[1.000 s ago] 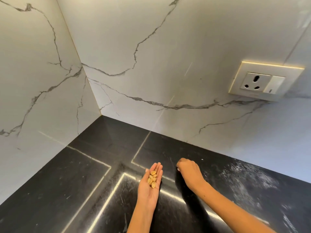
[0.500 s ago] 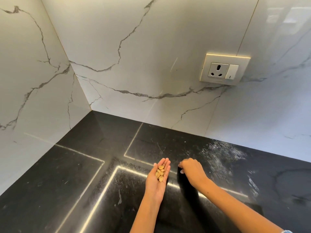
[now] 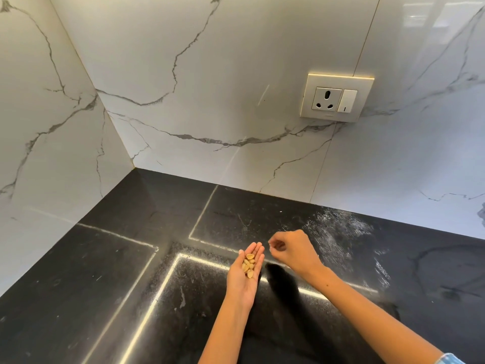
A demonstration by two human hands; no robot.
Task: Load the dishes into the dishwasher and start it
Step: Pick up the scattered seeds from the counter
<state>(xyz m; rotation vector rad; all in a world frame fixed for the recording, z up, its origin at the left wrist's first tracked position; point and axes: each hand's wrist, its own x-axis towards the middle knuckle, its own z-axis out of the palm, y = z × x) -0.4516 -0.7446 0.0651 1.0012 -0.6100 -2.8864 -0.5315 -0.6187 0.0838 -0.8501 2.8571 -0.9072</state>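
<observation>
Left hand (image 3: pixel 245 275) cups tan shells (image 3: pixel 248 264) — split, pale; right hand (image 3: pixel 290 249) beside.

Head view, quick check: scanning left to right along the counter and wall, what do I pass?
Marble side wall → left hand cupping the shells → right hand, fingers curled → powdery smear on the black countertop → wall socket.

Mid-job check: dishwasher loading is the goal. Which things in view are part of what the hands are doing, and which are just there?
In hand:
- left hand, palm up
- pistachio shells lying in that palm
- right hand, fingertips pinched together beside the left fingers

Just there:
- black countertop
- wall socket
- white smear on the countertop

No dishes or dishwasher in view.
</observation>
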